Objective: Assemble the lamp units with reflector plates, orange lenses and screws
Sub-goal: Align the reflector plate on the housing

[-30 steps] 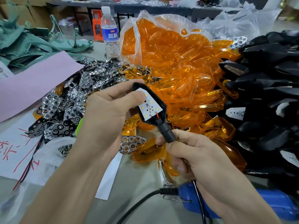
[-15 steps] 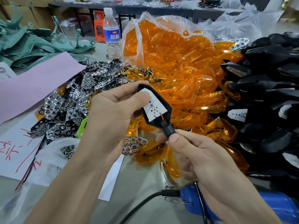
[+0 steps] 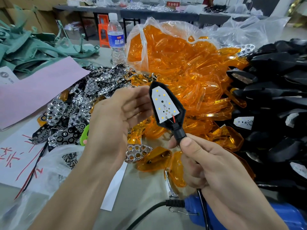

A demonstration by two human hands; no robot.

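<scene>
the right hand pinches the stem of a black lamp unit, white board facing up over the orange lenses, while the left hand hangs slack and empty just beside it, hiding part of the reflector plates, and the screws seem bagged.

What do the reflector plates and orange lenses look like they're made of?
Reflector plates: likely chrome-plated moulded plastic, mirror-bright with honeycomb cups that catch glints; metal cannot be ruled out. Orange lenses: transparent amber plastic, glossy, since the pieces beneath show through.
</scene>
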